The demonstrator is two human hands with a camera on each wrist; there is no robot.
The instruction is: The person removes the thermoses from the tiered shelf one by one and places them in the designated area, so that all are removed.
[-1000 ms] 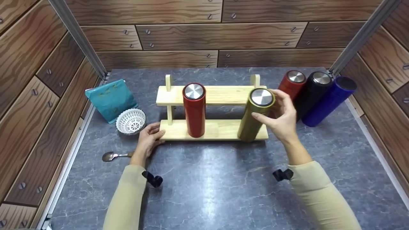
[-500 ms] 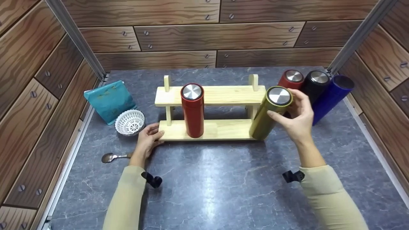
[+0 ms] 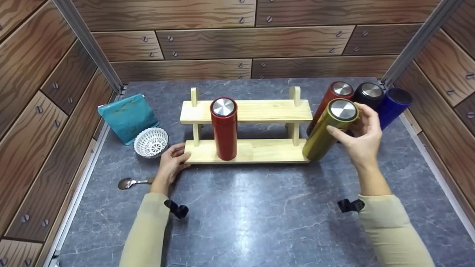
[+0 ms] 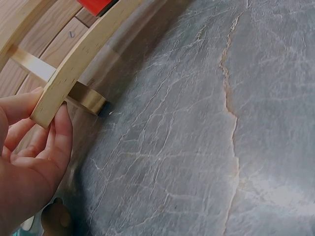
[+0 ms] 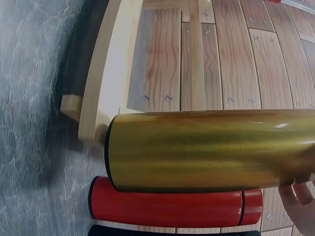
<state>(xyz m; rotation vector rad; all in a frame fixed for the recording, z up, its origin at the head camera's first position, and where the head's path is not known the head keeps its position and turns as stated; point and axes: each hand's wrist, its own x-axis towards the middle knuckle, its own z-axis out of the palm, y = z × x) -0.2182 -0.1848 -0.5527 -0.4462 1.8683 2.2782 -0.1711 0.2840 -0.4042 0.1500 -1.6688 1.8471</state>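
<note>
My right hand [image 3: 365,139] grips a gold thermos bottle [image 3: 328,131] by its upper part, thumb on the front. The bottle overlaps the right end of a two-tier wooden rack [image 3: 272,150] in the head view. From the right wrist, its dark base edge [image 5: 112,152] shows close to the lower shelf's end. My left hand [image 3: 172,161] pinches the left end of that lower shelf, thumb on top and fingers beneath, as the left wrist view [image 4: 37,147] confirms. A red thermos bottle [image 3: 224,131] with a steel cap stands upright on the lower shelf.
At the right back stand another red bottle [image 3: 338,92], a black bottle [image 3: 368,92] and a blue bottle [image 3: 391,109], close behind my right hand. On the left are a teal pouch [image 3: 130,116], a white woven basket [image 3: 138,142] and a spoon [image 3: 127,183].
My right hand has carried the gold bottle rightward, from over the lower shelf to the rack's right end. The left hand keeps its hold on the shelf.
</note>
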